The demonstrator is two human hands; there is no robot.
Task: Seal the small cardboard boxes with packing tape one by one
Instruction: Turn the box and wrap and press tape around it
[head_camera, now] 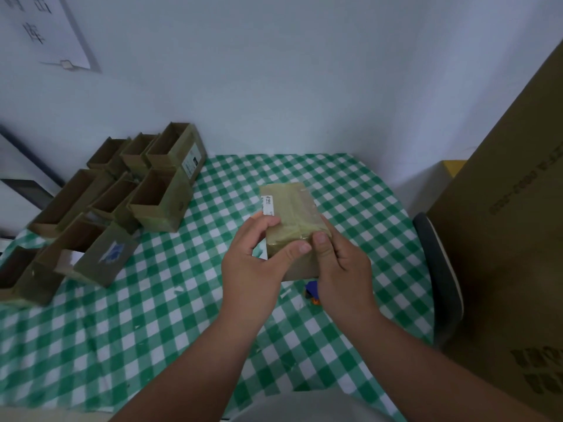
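A small closed cardboard box (289,208) with clear tape along its top is held above the green checked table (182,315). My left hand (253,260) grips its near left side, fingers curled over the top edge and thumb on the near end. My right hand (341,263) holds the near right corner, thumb pressing on the top edge where the tape folds over. A white label sits on the box's left edge. A blue and orange object (312,292), partly hidden under my right hand, lies on the table.
Several open cardboard boxes (158,202) stand crowded at the table's left and back left. A large brown carton (518,239) rises at the right, with a dark chair back (441,281) beside it. A white wall lies behind the table.
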